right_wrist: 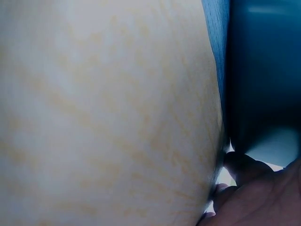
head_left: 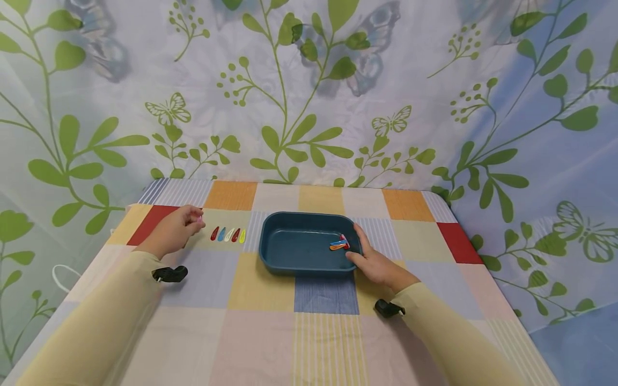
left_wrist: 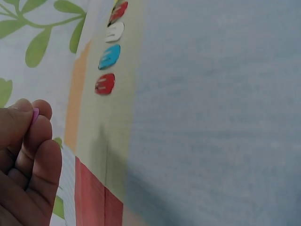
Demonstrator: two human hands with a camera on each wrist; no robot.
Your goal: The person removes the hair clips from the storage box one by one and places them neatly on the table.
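One small pink item (left_wrist: 35, 114) in my left hand (head_left: 175, 228)

My thumb and fingertips pinch it, hiding most of it. Just right of that grip, five hair clips (head_left: 229, 235) lie in a row: red, blue, white, red, yellow. Farther right, my right hand (head_left: 379, 264) grips the right end of a dark blue tray (head_left: 296, 247), with loose clips (head_left: 339, 244) inside near my thumb.

A white cord (head_left: 54, 275) curves beside the patchwork tablecloth (head_left: 260, 343), with a leaf-and-butterfly-print curtain (head_left: 415, 91) behind.
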